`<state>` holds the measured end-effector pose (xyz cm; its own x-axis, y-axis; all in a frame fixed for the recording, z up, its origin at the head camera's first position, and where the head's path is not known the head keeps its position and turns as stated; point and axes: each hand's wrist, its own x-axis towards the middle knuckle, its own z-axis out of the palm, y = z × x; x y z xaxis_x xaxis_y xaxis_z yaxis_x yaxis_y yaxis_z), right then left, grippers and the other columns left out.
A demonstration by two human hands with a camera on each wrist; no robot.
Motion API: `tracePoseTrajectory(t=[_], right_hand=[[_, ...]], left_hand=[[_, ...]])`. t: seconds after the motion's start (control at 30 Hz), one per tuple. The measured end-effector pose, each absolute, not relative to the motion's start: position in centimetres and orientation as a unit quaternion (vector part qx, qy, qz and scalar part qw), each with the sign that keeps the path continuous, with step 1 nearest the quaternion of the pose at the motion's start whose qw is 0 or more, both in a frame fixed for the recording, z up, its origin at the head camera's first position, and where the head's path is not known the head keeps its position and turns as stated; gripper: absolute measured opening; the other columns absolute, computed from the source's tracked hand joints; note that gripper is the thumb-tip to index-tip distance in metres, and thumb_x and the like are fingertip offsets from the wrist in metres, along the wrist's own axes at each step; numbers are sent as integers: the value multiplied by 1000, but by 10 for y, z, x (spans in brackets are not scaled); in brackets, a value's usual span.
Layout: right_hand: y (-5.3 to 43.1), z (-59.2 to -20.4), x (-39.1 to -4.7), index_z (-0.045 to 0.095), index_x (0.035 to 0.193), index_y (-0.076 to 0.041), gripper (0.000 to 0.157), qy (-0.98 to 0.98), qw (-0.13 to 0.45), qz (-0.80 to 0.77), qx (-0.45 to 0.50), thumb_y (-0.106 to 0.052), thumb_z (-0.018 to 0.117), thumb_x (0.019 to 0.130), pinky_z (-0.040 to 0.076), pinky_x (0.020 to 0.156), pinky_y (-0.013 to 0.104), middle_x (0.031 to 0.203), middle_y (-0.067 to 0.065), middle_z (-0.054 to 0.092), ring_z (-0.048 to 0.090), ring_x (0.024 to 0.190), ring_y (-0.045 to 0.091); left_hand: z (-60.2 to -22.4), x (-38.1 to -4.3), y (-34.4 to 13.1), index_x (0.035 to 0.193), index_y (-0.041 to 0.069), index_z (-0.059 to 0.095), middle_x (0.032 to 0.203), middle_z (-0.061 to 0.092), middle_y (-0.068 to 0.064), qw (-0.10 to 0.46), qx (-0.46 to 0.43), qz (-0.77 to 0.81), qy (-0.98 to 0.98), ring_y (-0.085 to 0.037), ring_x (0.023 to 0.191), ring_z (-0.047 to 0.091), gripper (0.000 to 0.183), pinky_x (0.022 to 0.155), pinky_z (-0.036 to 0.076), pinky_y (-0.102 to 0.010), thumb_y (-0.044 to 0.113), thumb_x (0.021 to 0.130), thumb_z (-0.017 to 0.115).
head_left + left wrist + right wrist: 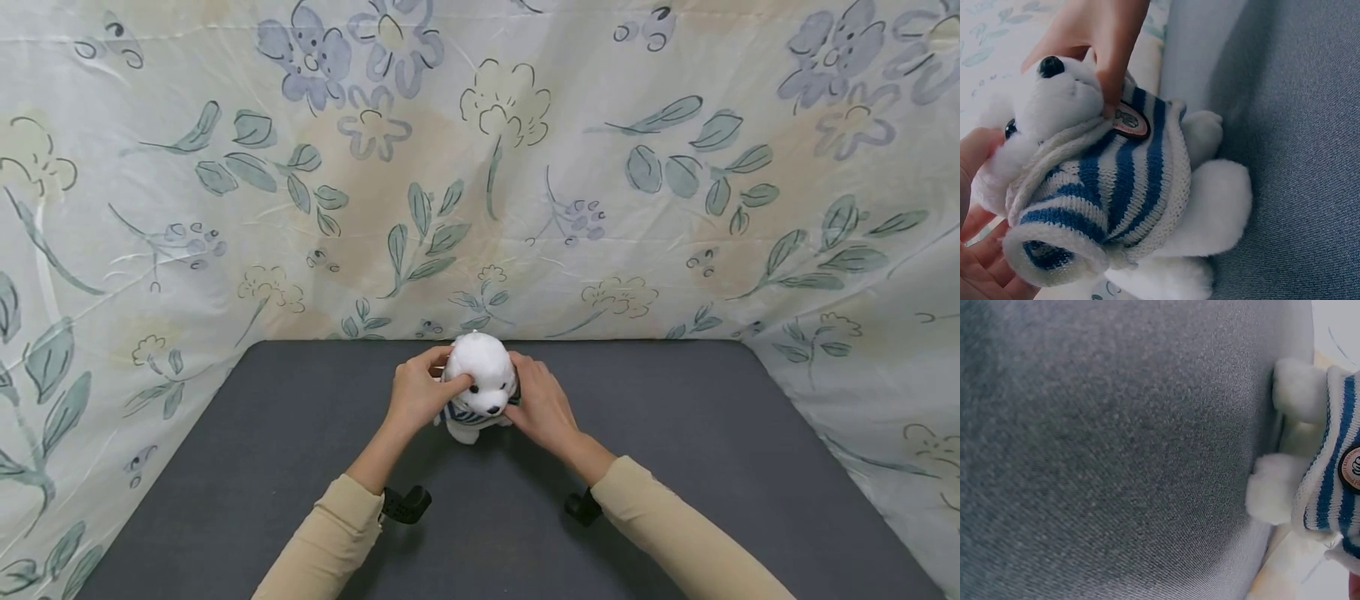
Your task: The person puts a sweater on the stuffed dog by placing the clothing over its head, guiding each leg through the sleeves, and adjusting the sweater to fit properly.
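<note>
The left hand (420,392) is curled round the head of the plush toy (480,362), thumb pressed beside one eye (1010,129), fingers behind. The plush toy, in a striped sweater (1141,162), is near the far edge of the worktop (675,467), about midway between its far corners. The right hand (543,404) grips the other side, partly closed, thumb by the chin. Light, even pressure from both sides should steady the plush toy without denting its face. Some left fingertips are hidden, its back is unseen, and the right wrist view cuts off its head
</note>
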<state>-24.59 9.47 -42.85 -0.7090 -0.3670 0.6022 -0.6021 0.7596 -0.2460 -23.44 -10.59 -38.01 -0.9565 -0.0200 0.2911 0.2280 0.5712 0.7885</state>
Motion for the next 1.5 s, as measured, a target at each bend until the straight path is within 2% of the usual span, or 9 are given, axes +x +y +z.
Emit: tracePoseTrajectory(t=[0.13,0.3,0.4,0.5,0.6,0.7,1.03,1.37,1.5], right_hand=[[97,-424,-245,36,136,-4,77,-898,227,251,281,-14,77,72,44,76,39,117,11,53,52,93,25],[103,-412,-244,31,141,-6,72,-887,107,343,290,-7,69,79,45,86,41,130,13,48,51,110,25],[107,-404,-246,32,142,-12,65,-879,49,380,284,-10,64,85,46,87,40,131,10,48,52,114,23],[111,-399,-248,34,141,-18,57,-878,21,390,277,-18,59,90,48,83,38,129,5,51,55,109,20],[113,-397,-249,36,139,-19,52,-877,22,390,279,-23,57,92,49,78,35,127,5,54,58,105,19],[113,-397,-251,40,137,-19,49,-876,35,392,278,-21,58,91,50,75,33,125,5,55,60,103,20],[111,-395,-254,50,129,-19,37,-885,37,409,218,-12,53,92,51,80,34,116,4,61,62,98,18],[107,-398,-256,53,127,-15,39,-883,75,416,205,-8,55,89,51,77,33,118,6,61,62,96,19],[107,-403,-257,55,125,-15,37,-881,80,423,197,-7,55,89,50,70,32,116,5,62,62,92,18]], left_hand=[[-380,-234,-107,116,15,65,100,69,-8,135,-60,-462,-875,-23,87,67,47,68,55,-37,27,73,76],[-380,-234,-108,116,16,65,101,69,-7,129,-59,-466,-873,-23,88,66,46,68,54,-37,28,73,76],[-381,-234,-109,115,16,65,100,69,-7,126,-59,-471,-871,-23,88,66,45,69,54,-37,28,73,76],[-381,-234,-110,116,16,64,101,69,-7,123,-61,-474,-870,-22,88,67,46,69,55,-36,27,74,76],[-382,-235,-110,117,16,64,102,68,-7,119,-61,-476,-869,-22,89,66,46,68,55,-36,28,74,76],[-382,-235,-110,117,16,64,103,68,-7,115,-61,-478,-869,-22,89,66,47,68,55,-36,28,74,76],[-382,-234,-111,116,16,64,101,68,-6,116,-68,-484,-865,-22,89,66,46,67,55,-35,27,73,77],[-383,-233,-112,119,14,63,103,68,-8,113,-67,-489,-862,-25,91,65,49,68,55,-36,26,74,77],[-383,-233,-112,119,14,62,103,68,-8,113,-68,-488,-863,-25,90,65,49,69,55,-36,26,74,77]])
